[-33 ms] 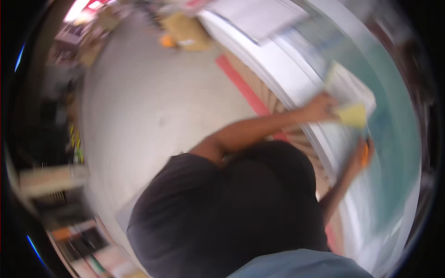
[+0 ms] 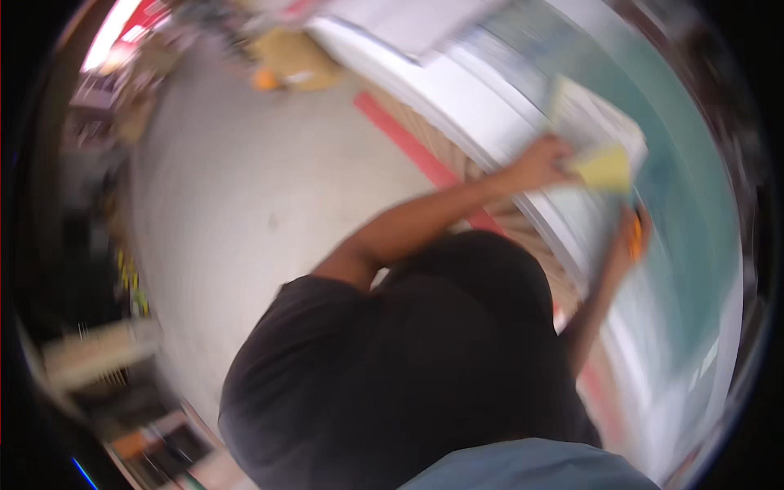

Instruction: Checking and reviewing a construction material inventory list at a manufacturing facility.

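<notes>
My left hand [image 2: 541, 166] reaches over the white-edged table and is closed on the near-left corner of a yellow sheet [image 2: 606, 169]. Just beyond it lies a pale, printed-looking paper stack [image 2: 600, 118], partly overlapped by the yellow sheet. My right hand [image 2: 627, 243] is wrapped round a slim orange tool [image 2: 636, 237], close to the near edge of the yellow sheet. Motion blur hides the tool's tip and its exact kind.
A green mat [image 2: 694, 237] covers much of the white table [image 2: 453, 102]. Large white sheets [image 2: 408, 20] lie at its far end. A red strip [image 2: 408, 143] runs along the table's side. A brown carton [image 2: 294, 59] stands on the grey floor; shelving [image 2: 106, 355] is at left.
The whole view has shifted slightly, so table, papers and both hands sit further up and left in the picture. Both hands keep their holds.
</notes>
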### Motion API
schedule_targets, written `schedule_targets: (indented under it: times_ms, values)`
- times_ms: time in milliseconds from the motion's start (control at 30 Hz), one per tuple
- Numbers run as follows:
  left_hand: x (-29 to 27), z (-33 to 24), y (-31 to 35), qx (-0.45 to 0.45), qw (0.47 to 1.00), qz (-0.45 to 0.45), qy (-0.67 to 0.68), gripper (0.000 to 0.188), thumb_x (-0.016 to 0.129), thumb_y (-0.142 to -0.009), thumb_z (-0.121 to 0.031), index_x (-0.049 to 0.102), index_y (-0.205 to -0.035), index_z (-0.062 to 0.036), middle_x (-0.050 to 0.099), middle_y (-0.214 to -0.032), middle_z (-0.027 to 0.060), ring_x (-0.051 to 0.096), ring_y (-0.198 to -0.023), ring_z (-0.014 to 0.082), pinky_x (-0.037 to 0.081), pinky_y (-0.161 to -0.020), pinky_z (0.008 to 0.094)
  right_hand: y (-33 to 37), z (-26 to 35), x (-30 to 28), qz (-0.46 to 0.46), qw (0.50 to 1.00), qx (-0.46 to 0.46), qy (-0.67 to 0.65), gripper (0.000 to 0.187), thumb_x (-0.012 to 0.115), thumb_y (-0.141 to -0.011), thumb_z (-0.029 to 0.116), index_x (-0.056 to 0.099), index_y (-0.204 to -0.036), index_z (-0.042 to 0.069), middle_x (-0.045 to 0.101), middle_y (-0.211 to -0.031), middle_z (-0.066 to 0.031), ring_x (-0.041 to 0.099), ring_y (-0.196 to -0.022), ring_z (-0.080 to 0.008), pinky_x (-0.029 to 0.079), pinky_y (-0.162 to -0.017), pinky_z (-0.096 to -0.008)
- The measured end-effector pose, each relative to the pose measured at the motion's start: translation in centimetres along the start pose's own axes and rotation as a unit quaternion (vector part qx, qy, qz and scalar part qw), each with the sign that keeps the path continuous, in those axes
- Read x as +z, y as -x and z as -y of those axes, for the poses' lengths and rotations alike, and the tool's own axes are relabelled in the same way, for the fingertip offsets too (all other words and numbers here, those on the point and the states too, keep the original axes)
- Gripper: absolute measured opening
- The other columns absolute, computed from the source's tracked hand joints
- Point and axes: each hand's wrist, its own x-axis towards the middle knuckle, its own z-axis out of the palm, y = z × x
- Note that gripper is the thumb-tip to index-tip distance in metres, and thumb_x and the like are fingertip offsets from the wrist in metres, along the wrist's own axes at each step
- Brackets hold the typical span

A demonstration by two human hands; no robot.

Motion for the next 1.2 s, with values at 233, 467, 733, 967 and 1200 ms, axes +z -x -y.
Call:
schedule_targets:
  times_ms: [233, 467, 733, 967, 1200]
  values:
    - [-5.0, 0.5, -6.5, -0.173, 0.983, -0.029, 0.05, 0.026, 0.077, -0.085, -0.022, 0.064, -0.09, 0.0004, 0.061, -0.07, 0.0014, 0.051, -0.062, 0.0075, 0.044, -0.056, 0.0255, -9.9, 0.2, 10.5, 0.097, 0.971, 0.062, -0.209, 0.037, 0.069, -0.09, 0.03, 0.066, -0.109, -0.001, 0.068, -0.097, -0.0095, 0.06, -0.088, -0.0144, 0.047, -0.081, -0.0269]
    - [-5.4, 2.2, -8.4, -0.202, 0.974, -0.072, 0.075, 0.02, 0.069, -0.091, -0.017, 0.063, -0.092, 0.002, 0.065, -0.074, 0.0029, 0.053, -0.064, 0.0046, 0.044, -0.058, 0.0216, -11.4, 0.3, 12.1, 0.084, 0.964, 0.115, -0.226, 0.042, 0.069, -0.09, 0.038, 0.068, -0.108, 0.0, 0.068, -0.094, -0.0091, 0.06, -0.085, -0.0142, 0.047, -0.08, -0.0265]
    - [-11.9, 0.7, -7.2, -0.134, 0.951, -0.233, 0.153, 0.033, 0.062, -0.094, -0.009, 0.05, -0.123, 0.0028, 0.066, -0.081, 0.0038, 0.058, -0.069, 0.0064, 0.047, -0.062, 0.0215, -10.3, 4.6, 13.9, 0.178, 0.966, 0.056, -0.178, 0.029, 0.072, -0.084, 0.019, 0.068, -0.107, 0.002, 0.067, -0.095, -0.0075, 0.06, -0.089, -0.0153, 0.047, -0.082, -0.0275]
    - [-22.7, -15.2, 5.6, 0.005, 0.962, -0.253, -0.099, 0.02, 0.055, -0.086, -0.002, 0.061, -0.105, 0.0029, 0.062, -0.096, 0.0212, 0.061, -0.092, 0.0372, 0.049, -0.082, 0.0474, 3.1, 22.8, 3.3, 0.177, 0.973, -0.118, -0.095, 0.029, 0.059, -0.087, 0.003, 0.06, -0.115, -0.004, 0.065, -0.107, -0.0143, 0.06, -0.094, -0.0227, 0.049, -0.085, -0.0332]
    - [-27.8, -26.0, 16.2, 0.06, 0.984, -0.141, -0.089, 0.031, 0.056, -0.075, 0.009, 0.066, -0.102, -0.0039, 0.062, -0.094, 0.0168, 0.063, -0.088, 0.0373, 0.05, -0.074, 0.0437, 14.5, 29.2, -2.5, 0.171, 0.978, -0.098, -0.069, 0.031, 0.058, -0.092, 0.004, 0.056, -0.12, -0.009, 0.061, -0.111, -0.0176, 0.057, -0.096, -0.0251, 0.046, -0.09, -0.0338]
